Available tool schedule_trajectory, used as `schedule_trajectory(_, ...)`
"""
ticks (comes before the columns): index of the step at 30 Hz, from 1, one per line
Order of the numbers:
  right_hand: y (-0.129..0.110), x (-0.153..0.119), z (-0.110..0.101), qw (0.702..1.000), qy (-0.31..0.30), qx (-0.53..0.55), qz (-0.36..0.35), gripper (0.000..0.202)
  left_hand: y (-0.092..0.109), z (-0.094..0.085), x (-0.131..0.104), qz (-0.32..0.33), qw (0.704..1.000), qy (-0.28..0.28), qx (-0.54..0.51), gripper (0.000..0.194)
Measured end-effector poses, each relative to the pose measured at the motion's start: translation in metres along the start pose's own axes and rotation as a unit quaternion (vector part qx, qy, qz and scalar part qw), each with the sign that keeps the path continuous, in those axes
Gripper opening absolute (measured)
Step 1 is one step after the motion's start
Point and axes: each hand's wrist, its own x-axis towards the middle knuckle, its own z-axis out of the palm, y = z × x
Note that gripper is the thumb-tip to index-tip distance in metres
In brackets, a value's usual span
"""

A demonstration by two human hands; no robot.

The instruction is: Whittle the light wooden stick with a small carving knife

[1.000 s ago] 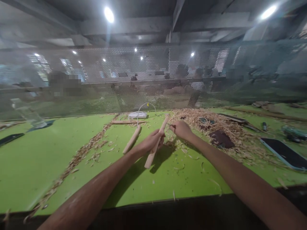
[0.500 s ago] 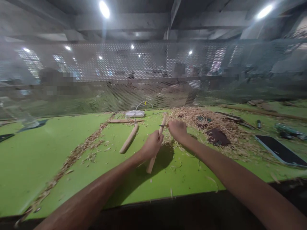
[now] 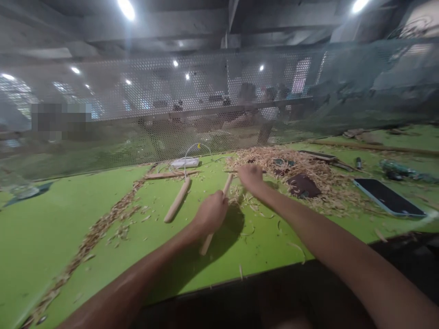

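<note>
My left hand (image 3: 211, 212) is wrapped round a pale wooden stick (image 3: 227, 184), whose ends show above and below the fist. The stick slants away from me over the green table. My right hand (image 3: 251, 178) is closed on a small carving knife (image 3: 231, 172); its thin blade points left, just beyond the stick's far tip. Whether blade and wood touch, I cannot tell. Left of my hands lies a thicker rounded wooden piece (image 3: 177, 201), with a thin pale cable (image 3: 185, 163) looping up behind its far end.
Wood shavings (image 3: 329, 183) heap at the right around a dark brown scrap (image 3: 303, 185). A phone (image 3: 389, 196) lies farther right. A white device (image 3: 185, 162) and a flat wooden strip (image 3: 164, 175) sit near the perforated screen (image 3: 192, 114). Shavings line the left (image 3: 99, 233).
The knife has moved from across the stick's upper part to beyond its far tip. My left hand and the stick have come slightly nearer me. The whole view has shifted a little.
</note>
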Motion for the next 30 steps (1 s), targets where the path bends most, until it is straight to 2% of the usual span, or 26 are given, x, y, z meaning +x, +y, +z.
schedule_trajectory(3,0.028,0.008,0.001,0.997,0.001,-0.007,0.08,0.028,0.006,-0.002,-0.005,0.017,0.999,-0.013,-0.033,0.023)
schedule_trajectory(6,0.044,0.011,-0.004,0.993,0.032,-0.006,0.118,0.027,0.002,-0.008,0.001,-0.006,0.998,0.001,-0.064,0.024)
schedule_trajectory(8,0.04,0.008,-0.011,0.992,0.067,0.003,0.107,0.029,-0.004,-0.01,0.007,-0.009,0.997,0.014,-0.076,0.024)
schedule_trajectory(10,0.025,0.003,-0.017,0.994,0.082,0.01,0.073,0.032,-0.009,-0.011,0.012,-0.005,0.995,0.026,-0.093,0.026)
schedule_trajectory(15,-0.018,-0.016,-0.018,0.999,0.032,-0.005,-0.016,0.033,-0.012,-0.009,0.015,0.005,0.99,0.056,-0.126,0.026)
schedule_trajectory(18,-0.031,-0.023,-0.012,0.999,0.009,-0.01,-0.039,0.032,-0.014,-0.008,0.017,0.012,0.991,0.063,-0.121,0.025)
schedule_trajectory(24,-0.031,-0.02,-0.001,0.997,-0.016,-0.028,-0.063,0.03,-0.018,-0.006,0.019,0.008,0.989,0.065,-0.133,0.025)
schedule_trajectory(30,-0.014,-0.005,0.002,1.0,-0.02,-0.019,0.005,0.028,-0.012,-0.002,0.011,-0.021,0.993,0.029,-0.115,0.025)
